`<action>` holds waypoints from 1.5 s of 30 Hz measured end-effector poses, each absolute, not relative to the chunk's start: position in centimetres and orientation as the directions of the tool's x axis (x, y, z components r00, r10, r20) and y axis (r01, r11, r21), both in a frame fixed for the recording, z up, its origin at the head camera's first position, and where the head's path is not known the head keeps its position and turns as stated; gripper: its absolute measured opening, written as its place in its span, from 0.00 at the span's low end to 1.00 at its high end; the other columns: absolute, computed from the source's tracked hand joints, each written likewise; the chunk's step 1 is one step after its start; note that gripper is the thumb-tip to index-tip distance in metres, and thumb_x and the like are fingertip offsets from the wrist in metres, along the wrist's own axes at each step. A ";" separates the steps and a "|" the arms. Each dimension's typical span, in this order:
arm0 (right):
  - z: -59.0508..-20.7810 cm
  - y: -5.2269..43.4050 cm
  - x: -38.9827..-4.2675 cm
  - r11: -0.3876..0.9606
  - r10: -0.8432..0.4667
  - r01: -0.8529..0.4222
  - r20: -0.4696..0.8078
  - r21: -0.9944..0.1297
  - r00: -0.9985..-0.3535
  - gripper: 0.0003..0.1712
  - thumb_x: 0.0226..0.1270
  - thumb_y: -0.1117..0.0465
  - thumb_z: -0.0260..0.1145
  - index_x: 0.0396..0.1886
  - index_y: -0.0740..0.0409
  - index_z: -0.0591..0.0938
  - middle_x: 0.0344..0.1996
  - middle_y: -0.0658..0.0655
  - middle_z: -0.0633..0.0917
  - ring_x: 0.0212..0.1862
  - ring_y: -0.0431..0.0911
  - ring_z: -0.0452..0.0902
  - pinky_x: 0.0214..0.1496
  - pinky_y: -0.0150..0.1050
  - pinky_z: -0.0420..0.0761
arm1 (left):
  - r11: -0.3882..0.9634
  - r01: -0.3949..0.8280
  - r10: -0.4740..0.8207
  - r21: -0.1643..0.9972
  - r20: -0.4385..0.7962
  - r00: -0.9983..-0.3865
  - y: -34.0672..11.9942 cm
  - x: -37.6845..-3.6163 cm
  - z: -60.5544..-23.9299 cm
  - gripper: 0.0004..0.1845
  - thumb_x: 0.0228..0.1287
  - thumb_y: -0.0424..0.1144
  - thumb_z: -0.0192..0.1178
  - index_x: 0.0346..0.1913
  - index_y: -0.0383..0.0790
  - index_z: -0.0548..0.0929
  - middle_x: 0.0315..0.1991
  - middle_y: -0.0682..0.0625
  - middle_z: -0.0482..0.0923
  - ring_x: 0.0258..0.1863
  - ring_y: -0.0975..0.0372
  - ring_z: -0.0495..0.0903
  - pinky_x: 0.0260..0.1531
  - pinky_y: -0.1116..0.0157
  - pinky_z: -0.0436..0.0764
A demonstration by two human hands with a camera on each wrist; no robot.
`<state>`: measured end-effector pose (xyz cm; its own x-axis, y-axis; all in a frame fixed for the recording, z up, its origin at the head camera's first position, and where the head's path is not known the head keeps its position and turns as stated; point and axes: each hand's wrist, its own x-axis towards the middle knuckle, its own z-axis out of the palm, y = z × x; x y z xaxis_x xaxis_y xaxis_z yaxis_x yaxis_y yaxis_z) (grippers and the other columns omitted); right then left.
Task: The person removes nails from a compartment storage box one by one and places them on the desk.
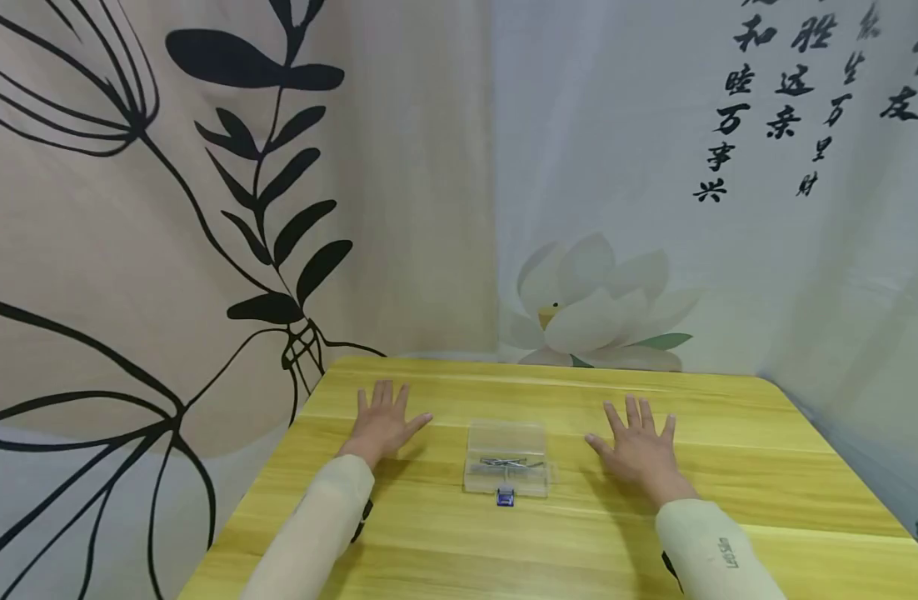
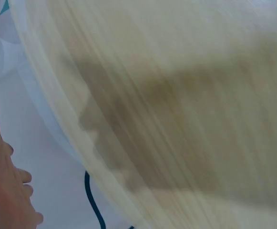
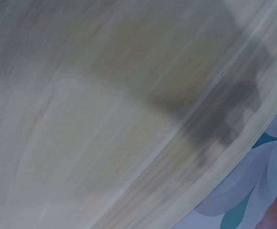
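Two cream sleeves (image 1: 316, 533) enter from the lower edge. The left hand (image 1: 381, 423) and right hand (image 1: 639, 446) lie flat on the yellow wooden table (image 1: 579, 542), fingers spread, well apart, gripping nothing. Between them sits a clear plastic box (image 1: 506, 457), lid closed, holding thin metal pieces, blue latch (image 1: 505, 497) facing the person. Both wrist views are blurred.
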<state>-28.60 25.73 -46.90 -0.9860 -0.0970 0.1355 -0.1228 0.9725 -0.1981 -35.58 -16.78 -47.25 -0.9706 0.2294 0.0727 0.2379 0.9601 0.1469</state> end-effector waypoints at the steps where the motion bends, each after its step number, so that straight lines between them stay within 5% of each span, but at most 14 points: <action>1: -46.9 25.6 -28.6 0.972 -0.101 -0.127 0.138 -0.199 -0.985 0.47 0.73 0.33 0.51 0.77 0.61 0.59 0.75 0.75 0.48 0.75 0.71 0.36 0.63 0.76 0.29 | 0.960 0.241 0.233 0.146 0.071 -0.970 -16.6 -35.6 -47.1 0.48 0.71 0.71 0.38 0.79 0.38 0.50 0.77 0.31 0.39 0.76 0.41 0.35 0.67 0.36 0.31; 11: -47.1 23.9 -28.2 0.962 -0.143 -0.184 0.200 -0.204 -0.969 0.42 0.74 0.36 0.54 0.77 0.58 0.62 0.75 0.73 0.53 0.75 0.69 0.42 0.65 0.76 0.36 | 0.953 0.283 0.277 0.106 0.064 -0.959 -14.5 -35.2 -45.8 0.46 0.72 0.70 0.38 0.79 0.39 0.49 0.77 0.32 0.41 0.77 0.42 0.37 0.68 0.36 0.36; 29: -48.8 21.1 -27.7 0.877 -0.243 -0.289 0.164 -0.385 -0.956 0.39 0.75 0.43 0.57 0.77 0.57 0.62 0.75 0.68 0.58 0.75 0.66 0.48 0.69 0.71 0.43 | 0.904 0.396 0.374 0.163 0.151 -0.915 -10.5 -35.0 -45.4 0.44 0.71 0.68 0.47 0.78 0.42 0.57 0.76 0.37 0.53 0.76 0.45 0.48 0.70 0.41 0.48; 45: -50.0 19.4 -27.4 0.795 -0.231 -0.233 0.076 -0.560 -0.970 0.40 0.71 0.45 0.64 0.76 0.57 0.64 0.72 0.66 0.64 0.72 0.67 0.56 0.69 0.65 0.55 | 0.816 0.433 0.413 0.382 0.138 -0.900 -8.5 -34.7 -45.3 0.40 0.69 0.59 0.58 0.77 0.45 0.60 0.72 0.41 0.62 0.71 0.46 0.61 0.68 0.43 0.58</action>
<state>-27.43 19.38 -49.99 -0.9700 -0.2312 0.0756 -0.2331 0.7951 -0.5599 -34.69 -8.51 -45.27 -0.9004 0.4127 0.1379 0.4328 0.8164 0.3823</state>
